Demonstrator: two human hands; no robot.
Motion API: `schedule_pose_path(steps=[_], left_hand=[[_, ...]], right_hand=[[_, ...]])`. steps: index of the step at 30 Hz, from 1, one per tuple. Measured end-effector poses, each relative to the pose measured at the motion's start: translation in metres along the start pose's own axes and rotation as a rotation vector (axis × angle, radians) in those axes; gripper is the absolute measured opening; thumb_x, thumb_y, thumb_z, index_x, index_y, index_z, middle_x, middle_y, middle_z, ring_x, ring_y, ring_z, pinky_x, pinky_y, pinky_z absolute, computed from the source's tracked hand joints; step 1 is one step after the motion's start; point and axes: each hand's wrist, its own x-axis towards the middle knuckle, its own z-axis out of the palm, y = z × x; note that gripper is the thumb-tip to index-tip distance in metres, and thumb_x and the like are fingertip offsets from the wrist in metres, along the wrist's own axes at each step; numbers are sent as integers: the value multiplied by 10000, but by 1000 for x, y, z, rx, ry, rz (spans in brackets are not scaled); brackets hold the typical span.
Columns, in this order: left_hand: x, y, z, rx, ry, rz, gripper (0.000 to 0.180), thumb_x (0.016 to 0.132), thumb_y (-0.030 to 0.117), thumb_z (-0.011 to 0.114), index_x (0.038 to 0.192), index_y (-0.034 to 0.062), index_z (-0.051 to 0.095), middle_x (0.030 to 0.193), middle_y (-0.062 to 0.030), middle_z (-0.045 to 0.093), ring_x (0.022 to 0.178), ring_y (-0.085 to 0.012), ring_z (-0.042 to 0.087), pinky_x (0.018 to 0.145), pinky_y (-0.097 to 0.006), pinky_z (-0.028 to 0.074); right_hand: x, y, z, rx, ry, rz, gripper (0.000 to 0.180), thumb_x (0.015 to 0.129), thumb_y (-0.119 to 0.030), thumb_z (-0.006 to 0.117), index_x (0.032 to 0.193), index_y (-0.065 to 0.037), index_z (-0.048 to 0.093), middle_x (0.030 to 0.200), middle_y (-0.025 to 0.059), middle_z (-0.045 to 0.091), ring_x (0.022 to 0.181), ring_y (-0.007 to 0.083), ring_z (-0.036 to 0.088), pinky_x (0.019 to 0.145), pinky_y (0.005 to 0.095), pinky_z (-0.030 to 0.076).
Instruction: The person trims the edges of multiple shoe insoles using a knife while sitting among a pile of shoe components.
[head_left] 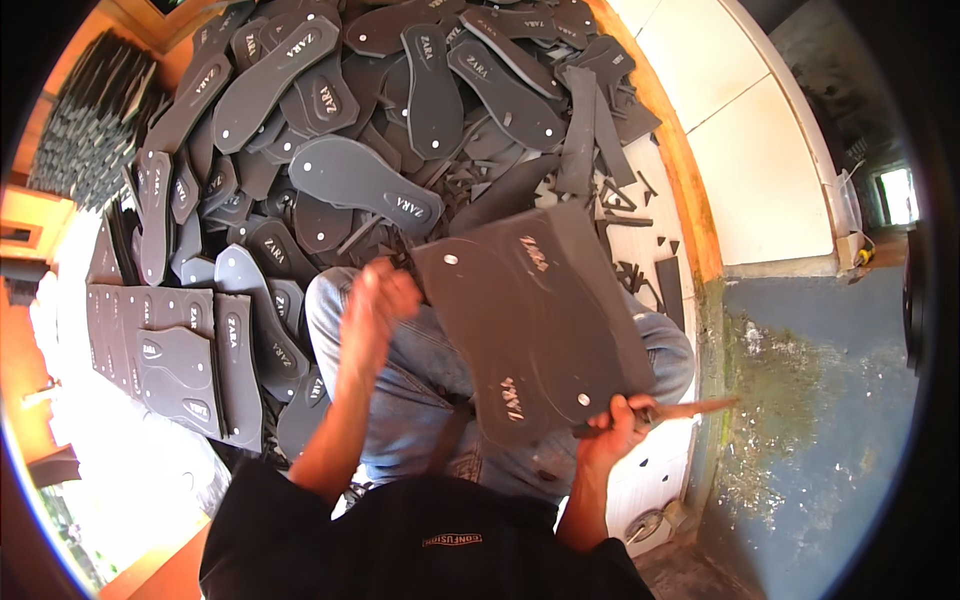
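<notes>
Tilted over my lap is a dark foam sheet (550, 340) marked with two sole outlines, pale lettering and white dots. Beside its far left edge is my left hand (378, 308), smeared by motion; I see no clear grip on the sheet there. Close to the near right corner, my right hand (618, 432) is closed round a brown-bladed cutting tool (695, 408). Its pointed blade sticks out to the right, away from the sheet. Whether it is a knife or scissors is unclear. A cut-out sole (365, 185) lies just beyond the sheet.
A large heap of dark foam soles (430, 90) and offcuts fills the far side. Uncut sheets (150, 350) are stacked at the left, and bundled pieces (95, 120) stand at the far left. Small scraps (630, 200) litter the floor beside an orange strip (690, 200) and white tiles (750, 150).
</notes>
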Motion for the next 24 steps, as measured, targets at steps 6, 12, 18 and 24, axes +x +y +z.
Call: schedule_pose_path(steps=[6, 12, 18, 24], left_hand=[[-114, -34, 40, -403, 13, -492, 396, 904, 276, 567, 1226, 71, 459, 1093, -90, 603, 972, -224, 606, 831, -371, 522], [-104, -41, 49, -314, 136, -580, 320, 854, 155, 629, 1150, 78, 535, 1051, -66, 613, 903, -177, 632, 723, -328, 565], [-108, -34, 45, -341, 48, -592, 258, 847, 153, 658, 1080, 71, 584, 975, -38, 634, 874, -141, 629, 770, -281, 527], [-105, -36, 60, -241, 129, -600, 297, 864, 189, 647, 1105, 39, 561, 989, -49, 633, 888, -147, 626, 790, -294, 520]], right_hand=[[-19, 30, 9, -141, -254, 158, 165, 839, 39, 564, 881, -65, 444, 600, -2, 430, 464, 72, 414, 440, 246, 392], [-20, 27, 5, -338, -464, 220, 121, 905, -75, 561, 977, -40, 470, 623, 5, 472, 477, 63, 420, 451, 218, 375], [-20, -3, -25, -563, -615, 262, 205, 929, -176, 548, 1070, -38, 494, 610, 13, 502, 484, 62, 435, 455, 201, 351], [-35, -17, -44, -729, -774, 385, 196, 892, -175, 614, 1010, -35, 545, 550, -46, 459, 502, 31, 406, 464, 214, 333]])
